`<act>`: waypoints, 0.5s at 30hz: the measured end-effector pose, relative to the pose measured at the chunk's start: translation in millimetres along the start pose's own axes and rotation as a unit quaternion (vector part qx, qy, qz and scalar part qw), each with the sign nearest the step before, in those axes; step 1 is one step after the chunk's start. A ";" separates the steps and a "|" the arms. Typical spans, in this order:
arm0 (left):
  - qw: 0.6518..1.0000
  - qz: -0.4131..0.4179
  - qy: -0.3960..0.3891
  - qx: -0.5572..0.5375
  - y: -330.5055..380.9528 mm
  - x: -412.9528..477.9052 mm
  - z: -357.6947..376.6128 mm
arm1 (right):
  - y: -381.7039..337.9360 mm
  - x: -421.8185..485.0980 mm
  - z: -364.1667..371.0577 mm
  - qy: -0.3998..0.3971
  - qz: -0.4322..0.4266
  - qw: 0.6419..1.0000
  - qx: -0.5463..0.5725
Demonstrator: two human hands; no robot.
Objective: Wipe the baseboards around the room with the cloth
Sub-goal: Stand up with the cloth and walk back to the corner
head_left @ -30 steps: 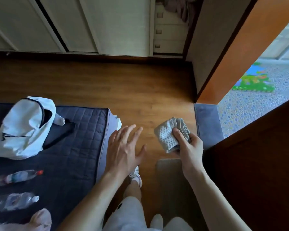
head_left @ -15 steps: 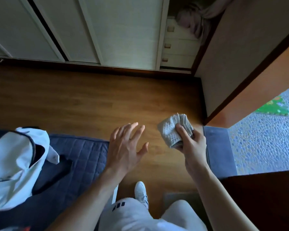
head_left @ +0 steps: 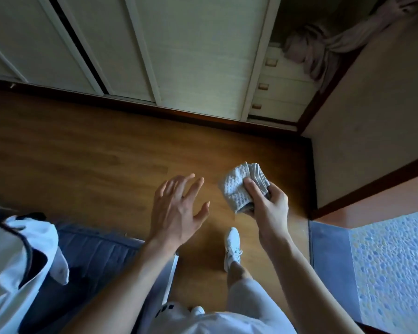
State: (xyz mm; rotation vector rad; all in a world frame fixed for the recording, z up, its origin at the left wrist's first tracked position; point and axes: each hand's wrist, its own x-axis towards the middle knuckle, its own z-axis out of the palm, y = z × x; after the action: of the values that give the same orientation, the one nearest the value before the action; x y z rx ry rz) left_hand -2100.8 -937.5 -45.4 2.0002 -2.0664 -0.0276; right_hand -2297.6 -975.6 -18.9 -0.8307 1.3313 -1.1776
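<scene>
Cloth (head_left: 237, 191) folded, clamped in right hand (head_left: 268, 208); left hand (head_left: 176, 213) fingers apart; backpack (head_left: 7, 268) on mat (head_left: 94, 249).

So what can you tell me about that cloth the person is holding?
The cloth is pale grey with a knobbly weave, folded into a thick wad with layered edges showing at one side. The right hand grips it above the wooden floor, thumb laid across its top; nothing else touches it.

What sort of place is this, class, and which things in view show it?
Probably a room in a home, perhaps a bedroom: sliding closet doors, small drawers inside the closet, a wood-plank floor, and a quilted mat holding a white backpack.
</scene>
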 end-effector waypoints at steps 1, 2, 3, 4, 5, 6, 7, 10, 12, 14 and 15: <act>1.000 -0.009 0.009 0.003 -4.1 18.6 4.0 | -3.2 20.6 6.8 -0.013 -0.002 1.000 -0.004; 1.000 -0.017 0.020 0.005 -8.1 37.6 7.8 | -7.1 41.8 13.9 -0.025 -0.002 1.000 -0.008; 0.999 -0.026 0.030 0.008 -11.5 56.2 11.1 | -12.4 64.1 21.4 -0.037 0.001 0.999 -0.013; 0.999 -0.038 0.034 0.011 -14.3 74.2 13.7 | -18.5 86.6 29.2 -0.050 0.003 0.999 -0.017; 0.998 -0.050 0.037 0.015 -17.3 92.4 16.1 | -24.8 109.3 37.0 -0.062 0.006 0.998 -0.022; 0.997 -0.062 0.040 0.018 -20.5 109.9 18.2 | -31.5 130.8 44.7 -0.074 0.010 0.997 -0.030; 0.996 -0.074 0.046 0.020 -23.4 124.4 19.3 | -38.2 149.8 52.0 -0.086 0.012 0.995 -0.041; 0.989 -0.122 0.077 0.025 -34.1 160.6 20.5 | -58.3 205.7 78.1 -0.127 -0.004 0.988 -0.083; 0.985 -0.153 0.077 0.024 -44.4 179.5 18.4 | -67.6 236.1 98.5 -0.159 -0.003 0.982 -0.100; 0.979 -0.189 0.069 0.031 -54.5 188.5 14.8 | -73.0 258.1 121.7 -0.193 0.006 0.976 -0.100; 0.976 -0.205 0.068 0.039 -59.9 191.2 12.6 | -73.7 265.9 134.4 -0.210 0.008 0.972 -0.106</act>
State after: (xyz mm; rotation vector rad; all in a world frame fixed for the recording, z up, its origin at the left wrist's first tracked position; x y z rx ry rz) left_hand -2047.4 -1130.8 -35.7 2.3714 -1.5664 0.1099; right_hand -2213.3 -1270.4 -6.4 -1.1491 1.1176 -0.7954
